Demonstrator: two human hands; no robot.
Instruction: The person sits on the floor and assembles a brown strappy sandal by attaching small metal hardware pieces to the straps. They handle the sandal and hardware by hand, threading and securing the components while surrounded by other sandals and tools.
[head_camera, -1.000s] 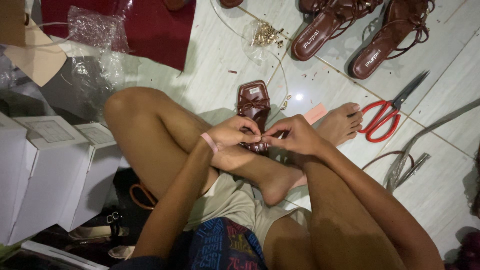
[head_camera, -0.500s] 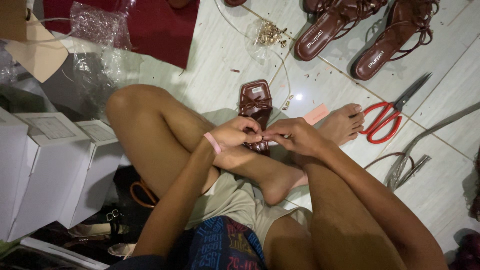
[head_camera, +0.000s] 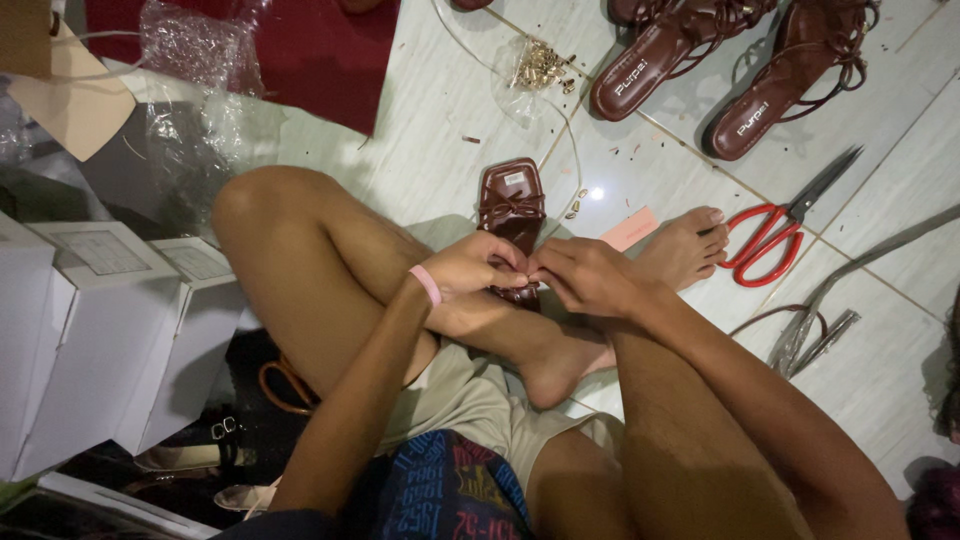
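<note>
I sit cross-legged on a tiled floor. A dark brown sandal (head_camera: 511, 203) with a small bow lies toe-away in front of my shins. My left hand (head_camera: 470, 266), with a pink band on the wrist, and my right hand (head_camera: 583, 277) meet over the sandal's heel end, fingertips pinched together on something small there. What they pinch is hidden by the fingers. Both hands rest against my crossed leg.
Red-handled scissors (head_camera: 772, 232) lie right of my foot (head_camera: 683, 247). Two brown strappy sandals (head_camera: 735, 65) and a clear bag of small gold fittings (head_camera: 541, 66) sit at the top. White boxes (head_camera: 95, 330) stack at left, beside red cloth (head_camera: 320, 55) and plastic wrap.
Both hands stay pinched together over the sandal's heel, with only slight finger shifts. The view has barely moved.
</note>
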